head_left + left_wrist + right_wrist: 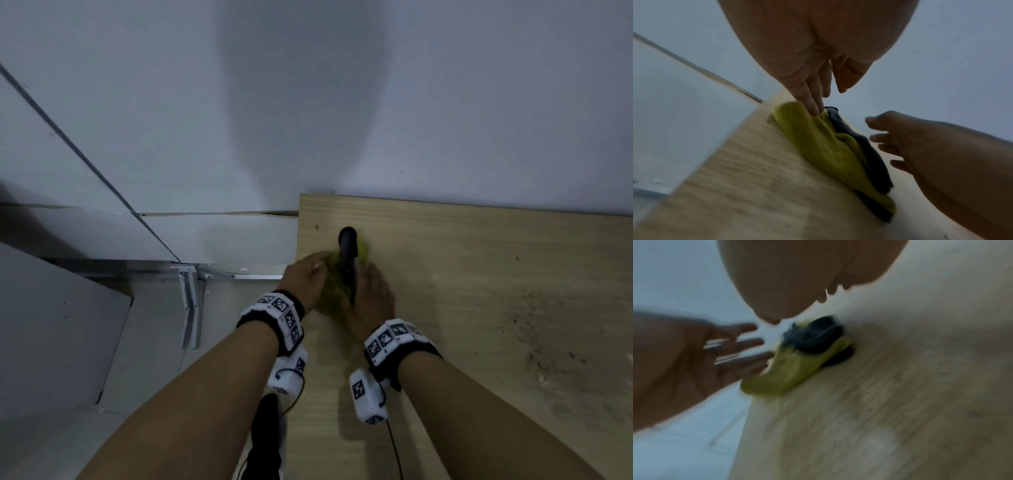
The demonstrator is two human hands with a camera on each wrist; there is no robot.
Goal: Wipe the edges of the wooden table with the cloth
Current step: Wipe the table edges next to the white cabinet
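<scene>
Yellow-green cloth point(818, 146), folded with a dark grey layer showing along one side, lies on the wooden table point(462, 291) near its far left corner, just inside the left edge. The left hand point(303, 277) has its fingers point(812, 104) extended, their tips pressing the cloth's far end; it holds nothing in a closed grip. The right hand point(368, 301) reaches in beside the cloth with fingers loosely spread; the blurred right wrist view does not show whether it touches the fabric. The step in hand appears to be gathering the cloth before the edge pass. To do it well, bunch the cloth into one firm pad, wrap part of it over the table's left edge so top and side are both covered, then draw it along the edge in a steady stroke, keeping pressure even and the loose grey fold tucked in.
</scene>
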